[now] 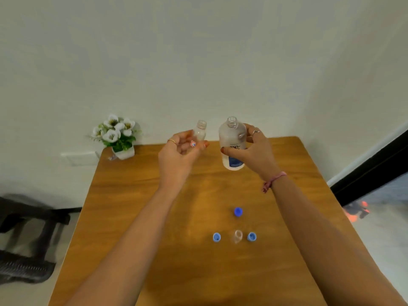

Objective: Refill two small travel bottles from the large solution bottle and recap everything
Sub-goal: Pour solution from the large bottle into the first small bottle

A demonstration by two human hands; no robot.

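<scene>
My left hand [180, 154] holds a small clear travel bottle [200, 131] upright in the air, its neck uncapped. Just to its right, my right hand [251, 151] grips the large translucent solution bottle [233, 142] with a blue label, also uncapped and held upright above the table. The two bottle mouths stand close together, apart from each other. On the wooden table [136, 213] near me lie a dark blue cap [238, 212], two light blue caps [216, 237] [251, 236], and between them a second small clear bottle [238, 236], seen from above.
A white pot of white artificial flowers [118, 135] stands at the table's far left corner against the wall. A dark chair [26, 235] sits on the floor to the left. The table's right edge borders a dark doorway strip.
</scene>
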